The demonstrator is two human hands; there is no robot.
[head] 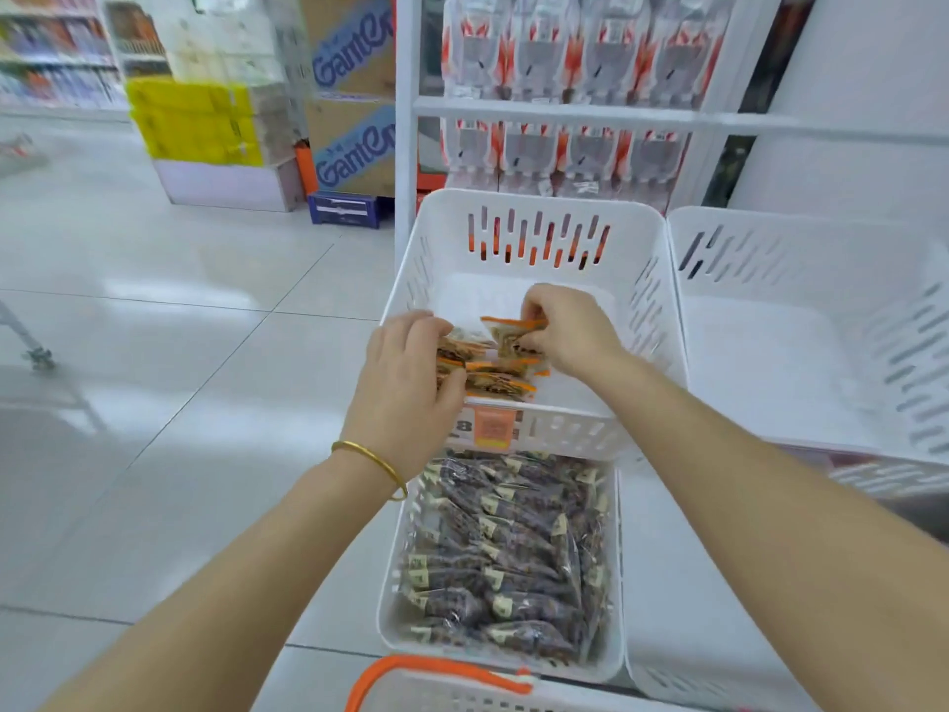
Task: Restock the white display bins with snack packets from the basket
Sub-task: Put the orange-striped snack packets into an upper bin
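The left hand (405,372), with a thin gold bangle (375,459) on its wrist, curls its fingers round a stack of small clear orange-edged snack packets (495,377). The stack lies at the front of the white slotted plastic bin (534,205). Just right of it, the right hand (570,334) pinches one upright orange-edged packet (508,334) between thumb and fingers, inside the same bin.

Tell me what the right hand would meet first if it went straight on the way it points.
The right hand pinches an orange-edged packet; straight on, it would likely meet the left hand, gripping the packet bundle, though depth is unclear.
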